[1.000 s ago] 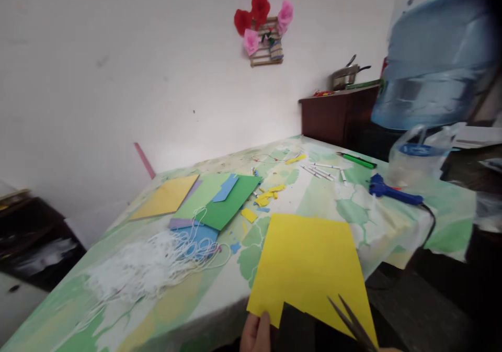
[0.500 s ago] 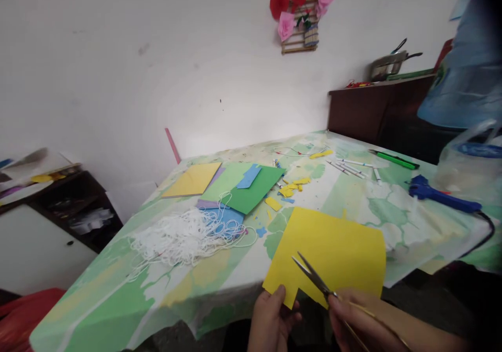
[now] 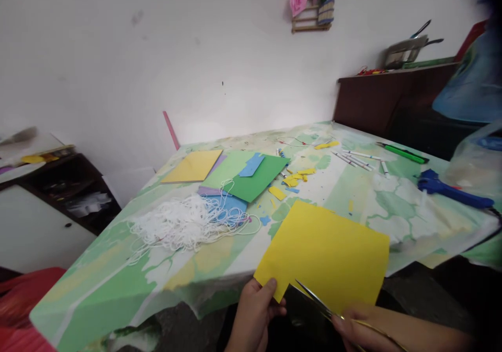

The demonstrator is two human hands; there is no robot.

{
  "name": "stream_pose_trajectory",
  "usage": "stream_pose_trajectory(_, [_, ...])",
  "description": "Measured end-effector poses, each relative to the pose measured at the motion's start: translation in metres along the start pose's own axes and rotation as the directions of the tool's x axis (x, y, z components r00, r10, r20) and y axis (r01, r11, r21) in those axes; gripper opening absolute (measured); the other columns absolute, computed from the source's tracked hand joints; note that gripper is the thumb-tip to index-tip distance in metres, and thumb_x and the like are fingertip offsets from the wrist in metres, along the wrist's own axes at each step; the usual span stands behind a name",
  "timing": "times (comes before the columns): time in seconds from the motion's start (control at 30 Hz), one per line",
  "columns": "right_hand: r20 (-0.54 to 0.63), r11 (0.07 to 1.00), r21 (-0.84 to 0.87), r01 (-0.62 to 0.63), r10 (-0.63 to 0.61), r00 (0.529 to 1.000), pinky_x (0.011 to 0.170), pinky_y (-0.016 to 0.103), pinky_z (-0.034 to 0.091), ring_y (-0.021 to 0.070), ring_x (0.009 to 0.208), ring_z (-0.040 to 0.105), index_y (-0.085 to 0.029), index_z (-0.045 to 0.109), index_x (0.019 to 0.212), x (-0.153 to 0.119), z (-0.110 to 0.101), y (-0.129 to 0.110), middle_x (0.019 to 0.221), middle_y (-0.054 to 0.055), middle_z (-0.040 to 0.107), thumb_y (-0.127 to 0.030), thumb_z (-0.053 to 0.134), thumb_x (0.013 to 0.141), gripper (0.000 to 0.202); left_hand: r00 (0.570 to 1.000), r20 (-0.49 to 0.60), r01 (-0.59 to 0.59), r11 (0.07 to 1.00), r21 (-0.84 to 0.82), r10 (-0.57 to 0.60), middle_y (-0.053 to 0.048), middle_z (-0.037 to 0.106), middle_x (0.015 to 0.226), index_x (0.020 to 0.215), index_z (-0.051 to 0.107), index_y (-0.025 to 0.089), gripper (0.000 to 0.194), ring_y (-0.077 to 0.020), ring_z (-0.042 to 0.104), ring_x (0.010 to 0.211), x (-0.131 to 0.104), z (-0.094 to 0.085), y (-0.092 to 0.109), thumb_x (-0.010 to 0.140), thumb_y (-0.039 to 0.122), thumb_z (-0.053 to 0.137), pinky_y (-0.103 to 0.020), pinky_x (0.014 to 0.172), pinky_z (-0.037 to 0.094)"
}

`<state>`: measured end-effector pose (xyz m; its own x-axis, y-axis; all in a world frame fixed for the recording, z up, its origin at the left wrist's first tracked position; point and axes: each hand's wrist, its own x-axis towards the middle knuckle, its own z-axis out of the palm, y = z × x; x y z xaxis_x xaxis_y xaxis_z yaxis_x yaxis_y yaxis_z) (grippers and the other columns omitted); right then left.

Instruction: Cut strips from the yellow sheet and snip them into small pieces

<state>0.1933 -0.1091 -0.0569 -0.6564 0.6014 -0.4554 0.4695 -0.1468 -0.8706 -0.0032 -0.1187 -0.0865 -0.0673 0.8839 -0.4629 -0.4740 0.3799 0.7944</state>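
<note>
A sheet of yellow paper [image 3: 327, 250] with a notch in its near edge hangs over the table's front. My left hand [image 3: 257, 305] pinches its lower left corner, thumb on top. In my right hand [image 3: 363, 323] is a pair of scissors [image 3: 314, 297] with gold handles. The blades point up and left along the notch in the near edge of the paper; one blade lies over the sheet. My right fingers are partly cut off by the bottom of the picture.
Beyond the paper lie yellow scraps [image 3: 300, 177], a green sheet [image 3: 269, 177], blue pieces and a tangle of white string [image 3: 182, 224]. White markers [image 3: 355, 158], a green utility knife [image 3: 406, 153] and a blue glue gun [image 3: 451, 190] lie to the right on the patterned tablecloth [image 3: 117, 284].
The scissors have moved down and their blades have come closer together. The notch in the yellow paper shows wider. My left hand has shifted slightly left, and the view has tilted down.
</note>
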Motion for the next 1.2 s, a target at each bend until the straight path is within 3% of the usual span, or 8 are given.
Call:
stream_pose_trajectory(0.2, [0.083,0.984,-0.180,0.014,0.001,0.997,0.039,0.017,0.026,0.0065,0.040,0.034,-0.014,0.045,0.052,0.011,0.004,-0.007,0.045,-0.002,0.036,-0.065,0.017,0.075,0.063,1.000,-0.006,0.015,1.000,0.010,-0.015,-0.003,0.056,0.064,0.081,0.054,0.007,0.019,-0.0063,0.047,0.045,-0.007,-0.002,0.005,0.069,0.020,0.053,-0.019,0.041,0.036])
stream_pose_trajectory(0.3, [0.116,0.994,-0.113,0.000,0.013,0.993,0.037,0.016,0.025,0.0059,0.040,0.033,-0.014,0.045,0.055,0.012,0.009,-0.009,0.046,-0.003,0.036,-0.069,0.019,0.071,0.062,1.000,-0.021,0.010,1.000,0.015,-0.010,-0.003,0.056,0.065,0.082,0.053,0.007,0.019,-0.0059,0.047,0.044,-0.007,-0.003,0.006,0.069,0.021,0.052,-0.019,0.041,0.036])
stream_pose_trajectory(0.47, [0.059,0.993,0.017,-0.115,0.114,0.992,0.037,0.016,0.025,0.0063,0.041,0.035,-0.015,0.044,0.060,0.010,0.017,-0.006,0.049,-0.003,0.037,-0.069,0.019,0.071,0.061,0.999,-0.033,0.031,0.994,0.100,-0.028,-0.001,0.053,0.055,0.080,0.052,0.007,0.019,-0.0062,0.045,0.040,-0.007,-0.006,0.005,0.068,0.022,0.051,-0.018,0.038,0.035])
stream_pose_trajectory(0.57, [0.023,0.998,-0.009,-0.069,0.069,0.997,0.037,0.016,0.025,0.0062,0.044,0.035,-0.014,0.045,0.063,0.015,0.018,0.004,0.054,-0.002,0.039,-0.070,0.023,0.069,0.060,0.999,-0.025,0.031,0.986,0.164,-0.027,0.001,0.051,0.049,0.074,0.051,0.008,0.016,-0.0055,0.042,0.035,-0.007,-0.006,0.004,0.068,0.023,0.050,-0.017,0.034,0.031])
stream_pose_trajectory(0.77, [0.093,0.990,-0.138,-0.007,0.020,0.995,0.040,0.016,0.027,0.0066,0.047,0.037,-0.013,0.047,0.064,0.029,0.014,0.011,0.056,-0.001,0.041,-0.068,0.022,0.072,0.061,1.000,-0.022,0.009,0.965,0.264,-0.003,0.002,0.049,0.044,0.066,0.050,0.010,0.011,-0.0055,0.040,0.032,-0.010,-0.002,0.006,0.066,0.021,0.049,-0.017,0.031,0.030])
stream_pose_trajectory(0.97, [0.084,0.993,-0.101,-0.062,0.071,0.994,0.038,0.015,0.028,0.0070,0.046,0.042,-0.012,0.050,0.071,0.025,0.017,-0.005,0.058,0.001,0.046,-0.068,0.021,0.070,0.063,0.999,-0.047,0.037,0.976,0.215,-0.027,0.002,0.050,0.043,0.068,0.052,0.009,0.012,-0.0063,0.042,0.033,-0.016,0.003,0.008,0.064,0.021,0.050,-0.017,0.033,0.032])
stream_pose_trajectory(1.2, [0.037,0.981,-0.119,-0.153,0.158,0.987,0.036,0.016,0.031,0.0076,0.043,0.044,-0.011,0.050,0.074,0.025,0.020,-0.011,0.057,0.002,0.048,-0.073,0.022,0.065,0.069,0.999,-0.005,0.033,0.987,0.155,-0.033,0.001,0.051,0.047,0.070,0.053,0.008,0.014,-0.0064,0.043,0.036,-0.016,0.003,0.008,0.065,0.021,0.052,-0.018,0.035,0.034])
